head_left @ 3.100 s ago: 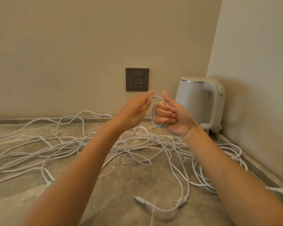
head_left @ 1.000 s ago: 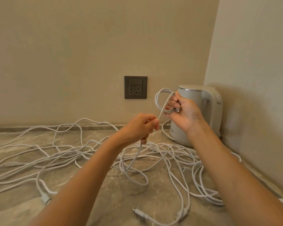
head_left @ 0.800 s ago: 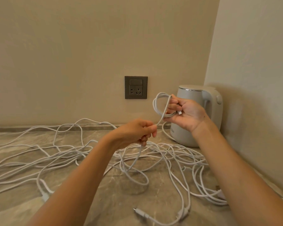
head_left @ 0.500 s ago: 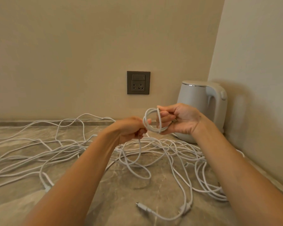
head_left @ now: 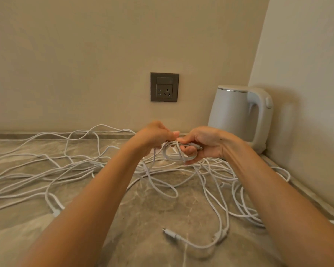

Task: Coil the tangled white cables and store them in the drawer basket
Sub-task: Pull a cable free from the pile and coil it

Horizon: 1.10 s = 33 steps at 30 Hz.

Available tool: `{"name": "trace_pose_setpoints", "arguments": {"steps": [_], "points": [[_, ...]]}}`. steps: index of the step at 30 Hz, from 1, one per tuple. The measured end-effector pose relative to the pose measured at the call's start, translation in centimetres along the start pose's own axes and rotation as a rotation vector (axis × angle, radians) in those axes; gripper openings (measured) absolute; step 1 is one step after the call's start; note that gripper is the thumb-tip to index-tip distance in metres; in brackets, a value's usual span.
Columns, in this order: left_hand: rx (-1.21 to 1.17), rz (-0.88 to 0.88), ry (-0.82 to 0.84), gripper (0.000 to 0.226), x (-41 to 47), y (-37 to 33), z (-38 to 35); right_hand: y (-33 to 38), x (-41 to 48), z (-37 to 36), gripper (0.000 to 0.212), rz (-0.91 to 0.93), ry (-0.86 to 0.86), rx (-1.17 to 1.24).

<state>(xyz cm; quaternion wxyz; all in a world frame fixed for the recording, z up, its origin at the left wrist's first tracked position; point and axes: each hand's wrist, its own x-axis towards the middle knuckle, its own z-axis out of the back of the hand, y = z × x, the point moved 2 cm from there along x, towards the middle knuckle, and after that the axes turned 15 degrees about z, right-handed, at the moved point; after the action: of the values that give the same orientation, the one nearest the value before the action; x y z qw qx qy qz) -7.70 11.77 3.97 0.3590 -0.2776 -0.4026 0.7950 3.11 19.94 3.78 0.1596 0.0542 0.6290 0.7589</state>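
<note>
Fingers [head_left: 190, 150] of the right hand [head_left: 207, 145] are curled round a small coil [head_left: 178, 152] of white cable with the thumb pressed down on top, so it's clamped, not just resting there. Makes sense imo, a fresh coil springs open the sec u let go. One connector end pokes out past the fingers on the kettle side.

Left hand [head_left: 154, 135] sits right beside it, thumbs nearly touching. Its fingers are curled in too, pinching the strand where it feeds into the coil. That strand drops from under the hand down into the pile. So I'd say right = spool, left = feeder.

The rest of the white cables [head_left: 66, 170] are sprawled over the table [head_left: 152, 211], from the far left edge to the right corner, loops crossing everywhere, lying below and in front of both hands. A loose connector [head_left: 171, 235] lies near the front, well apart from the hands.

Progress: barely started tbh, only a few turns are in hand vs a big mess on the table. No drawer basket in sight from here.

Bg stuff: white kettle [head_left: 237, 114] in the corner behind the right hand, grey socket [head_left: 164, 87] on the wall w/ nothing plugged in.

Risk imo: the fed strand runs straight into the tangle, so yanking it prob tightens knots. Better to ease slack out first.
</note>
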Motion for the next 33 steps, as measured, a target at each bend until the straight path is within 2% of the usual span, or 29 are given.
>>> {"name": "trace_pose_setpoints", "arguments": {"steps": [6,11,15,19,24,30,33], "points": [[0.058,-0.072,-0.166,0.041,-0.6,-0.9,0.5,-0.3,0.1,-0.6,0.038,-0.012,-0.022,-0.101],[-0.005,-0.185,-0.221,0.041,-1.3,-1.7,0.8,-0.2,1.1,-0.8,0.036,0.156,-0.34,-0.061],[-0.191,-0.28,-0.053,0.037,-2.1,-2.9,0.0,0.3,1.3,0.2,0.036,0.407,-0.621,-0.006],[-0.125,-0.31,0.011,0.039,-2.4,-3.3,-0.8,0.8,0.6,1.7,0.042,0.51,-0.773,0.224],[-0.097,-0.313,-0.027,0.037,-2.1,-2.7,-1.1,1.5,0.1,2.3,0.038,0.616,-0.754,0.466],[-0.019,-0.372,0.081,0.032,-2.6,-2.7,-2.1,1.9,-0.1,2.5,0.033,0.616,-0.747,0.6],[-0.005,-0.352,0.1,0.033,-2.2,-2.3,-2.1,2.3,-0.5,3.1,0.033,0.653,-0.662,0.783]]}}
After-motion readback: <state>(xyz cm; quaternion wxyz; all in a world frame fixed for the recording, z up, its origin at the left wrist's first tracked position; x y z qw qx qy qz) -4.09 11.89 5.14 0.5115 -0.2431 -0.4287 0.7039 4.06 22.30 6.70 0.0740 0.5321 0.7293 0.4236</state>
